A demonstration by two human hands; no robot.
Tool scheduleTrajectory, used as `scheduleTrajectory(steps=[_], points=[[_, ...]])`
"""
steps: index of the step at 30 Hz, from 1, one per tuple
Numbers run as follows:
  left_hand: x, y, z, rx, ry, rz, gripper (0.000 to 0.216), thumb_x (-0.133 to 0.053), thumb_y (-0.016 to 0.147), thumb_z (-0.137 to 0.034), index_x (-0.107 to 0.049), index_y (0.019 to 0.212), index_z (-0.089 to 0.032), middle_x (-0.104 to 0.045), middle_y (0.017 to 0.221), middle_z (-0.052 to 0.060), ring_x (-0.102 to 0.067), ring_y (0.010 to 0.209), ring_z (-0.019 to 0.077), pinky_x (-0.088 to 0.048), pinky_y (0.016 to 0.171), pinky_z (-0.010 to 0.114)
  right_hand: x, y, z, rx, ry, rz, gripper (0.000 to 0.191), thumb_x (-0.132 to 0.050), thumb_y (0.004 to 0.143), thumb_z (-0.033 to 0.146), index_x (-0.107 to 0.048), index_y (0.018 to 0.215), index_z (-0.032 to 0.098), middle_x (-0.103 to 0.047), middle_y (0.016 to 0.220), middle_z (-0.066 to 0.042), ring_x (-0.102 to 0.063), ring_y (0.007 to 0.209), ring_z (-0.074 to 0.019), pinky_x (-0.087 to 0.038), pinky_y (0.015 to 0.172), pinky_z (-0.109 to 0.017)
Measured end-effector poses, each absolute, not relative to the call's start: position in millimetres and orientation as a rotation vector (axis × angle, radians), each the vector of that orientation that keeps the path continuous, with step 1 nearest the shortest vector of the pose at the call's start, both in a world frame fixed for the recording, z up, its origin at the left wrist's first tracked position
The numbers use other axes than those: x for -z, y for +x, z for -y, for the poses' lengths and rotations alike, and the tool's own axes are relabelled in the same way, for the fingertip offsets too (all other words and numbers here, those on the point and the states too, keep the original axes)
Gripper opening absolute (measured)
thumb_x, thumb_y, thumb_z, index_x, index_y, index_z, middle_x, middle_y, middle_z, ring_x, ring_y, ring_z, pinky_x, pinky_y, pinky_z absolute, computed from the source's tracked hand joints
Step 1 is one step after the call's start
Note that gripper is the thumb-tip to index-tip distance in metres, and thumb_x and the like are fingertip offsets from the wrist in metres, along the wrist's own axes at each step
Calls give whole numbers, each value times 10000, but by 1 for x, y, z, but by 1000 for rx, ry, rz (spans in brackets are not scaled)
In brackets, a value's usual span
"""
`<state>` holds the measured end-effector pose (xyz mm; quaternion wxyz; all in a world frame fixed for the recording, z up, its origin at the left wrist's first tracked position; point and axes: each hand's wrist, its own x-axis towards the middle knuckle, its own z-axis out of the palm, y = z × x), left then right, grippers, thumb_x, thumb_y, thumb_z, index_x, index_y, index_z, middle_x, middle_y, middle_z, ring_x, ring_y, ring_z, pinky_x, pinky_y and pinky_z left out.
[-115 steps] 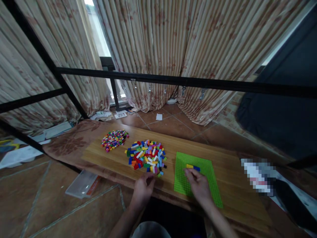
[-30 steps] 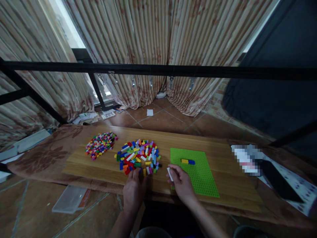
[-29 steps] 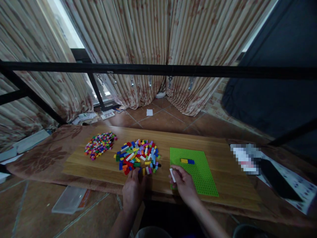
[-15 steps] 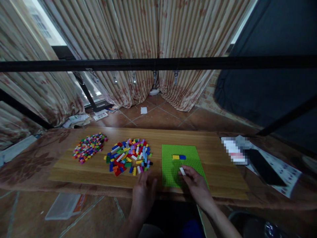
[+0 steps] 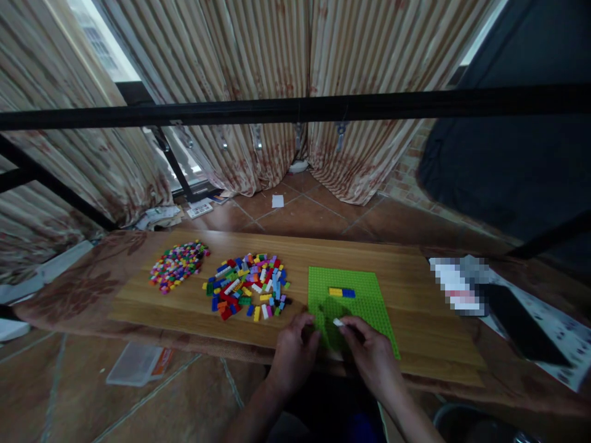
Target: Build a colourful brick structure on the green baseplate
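A small white building brick [image 5: 338,322] is pinched between the thumb and fingers of my right hand [image 5: 372,351], over the near part of the green baseplate [image 5: 369,307]. On that plate a yellow brick [image 5: 335,291] and a blue brick [image 5: 348,293] sit end to end in a row. My left hand [image 5: 295,351] is at the plate's near left edge, its fingers loosely curled with a gap between thumb and forefinger. Nothing shows in it.
Left of the baseplate lies a loose heap of mixed bricks [image 5: 249,286]. Farther left is a pile of smaller colourful pieces [image 5: 178,264]. A dark flat device [image 5: 524,323] rests on a printed sheet [image 5: 566,335] at the right. A black bar [image 5: 277,112] crosses beyond the wooden board [image 5: 429,320].
My left hand has moved right, from beside the brick heap to the baseplate's edge. The white brick has turned in my right hand's fingers. The camera view has shifted slightly.
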<state>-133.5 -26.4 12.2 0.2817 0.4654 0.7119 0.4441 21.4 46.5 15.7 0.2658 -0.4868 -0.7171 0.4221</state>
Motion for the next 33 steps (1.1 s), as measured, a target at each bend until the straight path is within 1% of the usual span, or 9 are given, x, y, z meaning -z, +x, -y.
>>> scheduleTrajectory(steps=[2,5,8,11,13,17,23,28,33], points=[[-13,-135,33,-1226,1178,-1850,276,-577,823,-206,-630,1094,-207,-702,1045,55,-657,963,190,-517,880,317,-16,13,-41,-1172,-1255,1968,276,-482,892,425,-684,978,258,-730,934,-38,-679,851,-217,-509,744,-311],[-13,-140,41,-1321,1027,-1738,282,-557,868,-310,-630,1117,-200,-710,987,44,-660,903,178,-524,829,297,-14,-9,-28,-1247,-1147,2028,257,-468,899,352,-677,1026,273,-724,1008,-37,-677,911,-208,-514,812,-323],[-9,-151,45,-1439,822,-1688,243,-579,852,-348,-673,1003,-182,-715,910,39,-658,860,180,-522,787,281,-10,-33,-16,-1275,-1051,2053,270,-454,890,288,-676,1041,263,-717,1042,-52,-671,959,-206,-518,860,-335],[-4,-168,52,-1519,658,-1672,209,-627,803,-341,-685,887,-159,-707,812,37,-648,769,171,-512,712,261,-5,-52,-11,-1283,-986,2084,265,-478,867,274,-669,1049,243,-719,1036,-58,-676,956,-203,-531,854,-327],[-3,-180,58,-1579,591,-1688,191,-645,780,-329,-682,855,-157,-701,786,30,-640,739,162,-501,692,250,-4,-61,-14,-1270,-960,2120,262,-489,860,279,-665,1050,238,-722,1032,-55,-681,945,-199,-534,845,-320],[-6,-205,69,-1683,513,-1817,185,-645,771,-324,-687,852,-163,-714,828,39,-650,789,172,-497,727,255,-6,-76,-31,-1134,-974,2210,262,-453,880,304,-663,1021,236,-726,998,-50,-686,889,-195,-527,804,-320],[-8,-225,68,-1744,435,-1884,273,-666,756,-367,-683,930,-158,-711,823,40,-640,735,159,-491,655,238,-13,-120,-67,-748,-1116,2356,272,-454,891,334,-665,992,196,-726,896,-66,-670,768,-192,-483,725,-300],[-5,-224,63,-1748,489,-1912,250,-611,808,-360,-689,933,-157,-711,805,41,-632,709,153,-489,640,234,-12,-155,-73,-517,-1286,2494,227,-553,858,323,-666,1002,189,-717,945,-107,-666,873,-228,-453,757,-309],[-1,-223,63,-1736,478,-1923,263,-592,816,-353,-692,955,-153,-719,837,53,-651,755,171,-508,679,254,-12,-164,-68,-505,-1375,2439,219,-528,857,236,-661,1021,181,-718,947,-130,-671,863,-239,-448,744,-316]])
